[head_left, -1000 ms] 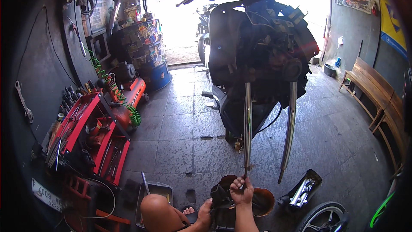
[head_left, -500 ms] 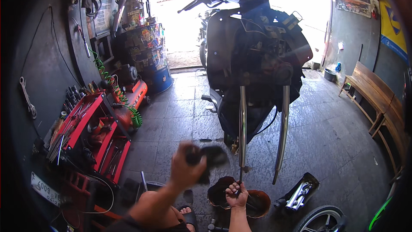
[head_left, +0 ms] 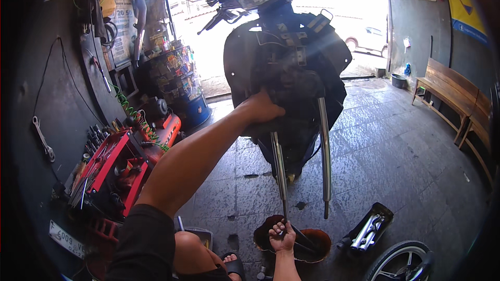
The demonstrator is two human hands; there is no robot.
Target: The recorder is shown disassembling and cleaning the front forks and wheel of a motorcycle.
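Motorcycle [head_left: 291, 52] stands past mid-floor, front wheel off, two bare fork tubes hanging down; the one in work is the left-hand tube [head_left: 278, 164], its lower end above the floor [head_left: 221, 192]; its neighbour, the right-hand tube [head_left: 324, 151], hangs untouched.

Change: left hand [head_left: 260, 107] is up at the top of the worked tube; half a second ago it was low, carrying something dark toward the fork; a dark, cloth-like thing [head_left: 263, 127] now shows just under it; its fingers are mostly hidden, so can't tell how tightly it is closed.

Right hand [head_left: 282, 236] is closed round the dark rod [head_left: 285, 211] under the tube, same as in the last frame; it sits over the rusty-rimmed basin [head_left: 324, 240] near the floor's near edge.

Meaning, my read: both ends of one tube are attended at once, rod held below while the top is worked.

Around: open dark box [head_left: 388, 214] with silver parts [head_left: 369, 231] right of the basin; loose wheel [head_left: 398, 268] at the floor's near right corner.
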